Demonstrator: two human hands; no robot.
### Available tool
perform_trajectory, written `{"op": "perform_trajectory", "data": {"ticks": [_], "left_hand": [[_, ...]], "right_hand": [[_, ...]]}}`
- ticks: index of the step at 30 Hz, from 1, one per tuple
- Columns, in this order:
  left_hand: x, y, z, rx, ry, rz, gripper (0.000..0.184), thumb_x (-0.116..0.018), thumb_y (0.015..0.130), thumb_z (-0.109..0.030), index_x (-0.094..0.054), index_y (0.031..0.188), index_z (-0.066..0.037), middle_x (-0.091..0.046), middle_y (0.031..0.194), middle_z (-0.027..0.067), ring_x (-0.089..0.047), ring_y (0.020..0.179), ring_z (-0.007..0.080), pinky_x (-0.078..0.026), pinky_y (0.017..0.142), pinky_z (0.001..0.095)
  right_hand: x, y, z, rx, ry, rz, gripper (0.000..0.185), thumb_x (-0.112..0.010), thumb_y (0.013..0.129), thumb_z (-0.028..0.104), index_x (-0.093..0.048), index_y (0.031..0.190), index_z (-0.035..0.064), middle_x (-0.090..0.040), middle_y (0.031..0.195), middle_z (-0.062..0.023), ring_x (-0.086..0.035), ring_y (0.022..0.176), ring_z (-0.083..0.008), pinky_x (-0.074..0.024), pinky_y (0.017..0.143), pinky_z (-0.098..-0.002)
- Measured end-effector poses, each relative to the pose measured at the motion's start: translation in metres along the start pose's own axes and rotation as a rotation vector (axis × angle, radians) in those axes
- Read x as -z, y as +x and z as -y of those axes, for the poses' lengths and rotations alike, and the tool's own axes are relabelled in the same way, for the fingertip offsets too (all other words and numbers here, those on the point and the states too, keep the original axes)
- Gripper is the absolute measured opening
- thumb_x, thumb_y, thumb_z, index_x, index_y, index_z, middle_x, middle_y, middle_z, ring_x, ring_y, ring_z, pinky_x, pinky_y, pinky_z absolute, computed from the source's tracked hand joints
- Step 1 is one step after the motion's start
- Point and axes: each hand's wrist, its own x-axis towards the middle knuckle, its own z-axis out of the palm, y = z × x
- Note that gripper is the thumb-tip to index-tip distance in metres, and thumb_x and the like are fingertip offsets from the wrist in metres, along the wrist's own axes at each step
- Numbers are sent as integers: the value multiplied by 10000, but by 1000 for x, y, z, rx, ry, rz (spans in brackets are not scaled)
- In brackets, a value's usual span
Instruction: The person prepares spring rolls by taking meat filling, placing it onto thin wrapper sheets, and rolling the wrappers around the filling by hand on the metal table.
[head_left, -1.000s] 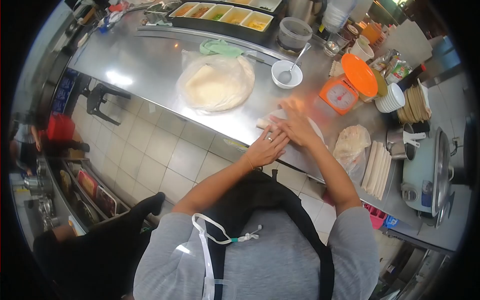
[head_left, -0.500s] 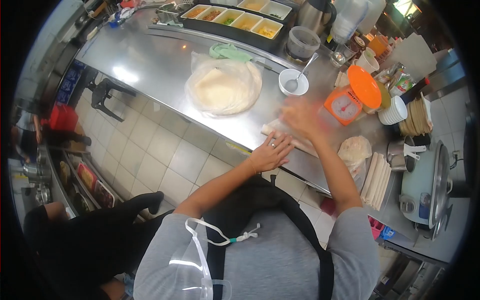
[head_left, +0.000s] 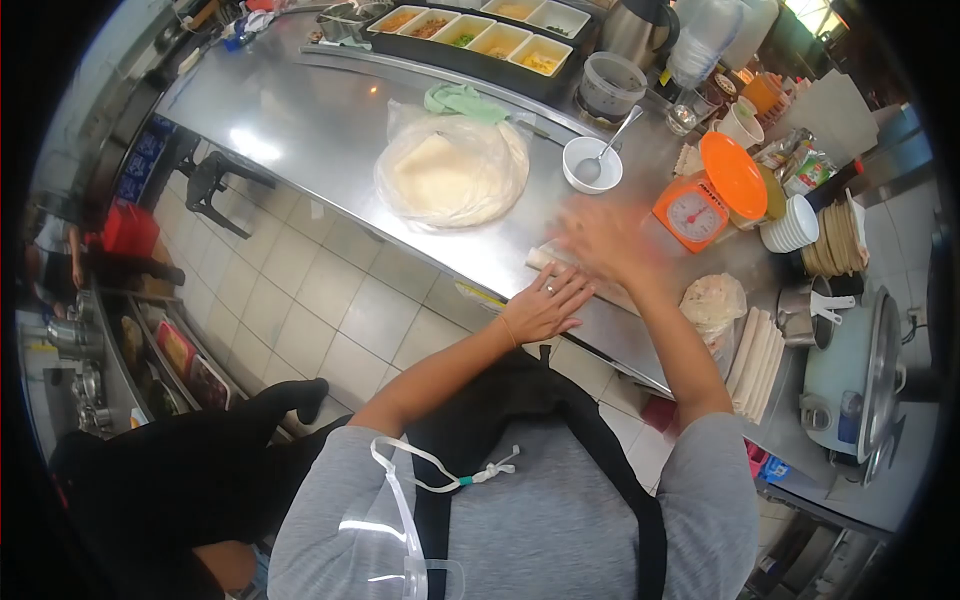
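Note:
My left hand (head_left: 548,303) lies flat with its fingers stretched over a long pale wrapper roll (head_left: 541,257) at the counter's front edge. Just beyond it, my right hand (head_left: 607,240) is smeared by motion above the same roll, so its fingers cannot be made out. Both hands cover most of the roll. Left of them sits a stack of round pale wrappers (head_left: 440,172) in a clear plastic bag. A white bowl (head_left: 606,178) with a spoon (head_left: 592,165) in it stands beyond my right hand. Several rolled wrappers (head_left: 757,370) lie side by side at right.
An orange kitchen scale (head_left: 692,214) stands right of the bowl. Near the finished rolls are a plastic bag of pale filling (head_left: 712,303), small white bowls (head_left: 790,226) and a large cooker (head_left: 850,375). Trays of chopped ingredients (head_left: 502,42) line the back. Another person's dark-clothed leg (head_left: 250,405) is at left.
The right hand is blurred in both frames, its fingers shifted slightly. The left hand stays flat on the roll. The whole view has shifted a little.

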Motion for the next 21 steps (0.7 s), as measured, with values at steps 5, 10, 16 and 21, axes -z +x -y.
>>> {"op": "perform_trajectory", "data": {"ticks": [5, 10, 16, 21], "left_hand": [[1, -1, 0, 0, -22, 46, 613, -434, 923, -478, -408, 1383, -73, -423, 1394, 133, -319, 1350, 313, -205, 1100, 528], [3, 0, 2, 3, -28, 32, 624, -434, 921, -484, -405, 1384, -66, -422, 1393, 137, -315, 1352, 309, -200, 1101, 530], [1, 0, 0, 15, -57, 47, 650, -448, 910, -489, -392, 1387, -50, -353, 1455, 144, -292, 1366, 310, -199, 1106, 529], [3, 0, 1, 8, -60, 38, 661, -458, 903, -488, -379, 1394, -53, -329, 1473, 143, -281, 1374, 309, -196, 1111, 522]], "right_hand": [[-8, -14, -6, 84, -209, 122, 325, -507, 920, 375, -627, 1206, 279, -393, 1422, -114, -239, 1383, -340, -188, 1107, -507], [-2, -11, -3, 168, -196, 191, 328, -479, 934, 378, -608, 1231, 326, -352, 1457, -98, -223, 1388, -332, -160, 1113, -508], [-15, -17, -19, 117, -213, 92, 367, -545, 905, 352, -613, 1222, 180, -411, 1405, -128, -307, 1336, -337, -209, 1092, -480], [22, -14, -42, -187, -15, 7, 412, -575, 885, 368, -643, 1118, 36, -511, 1271, -145, -431, 1210, -329, -277, 1042, -470]]}}
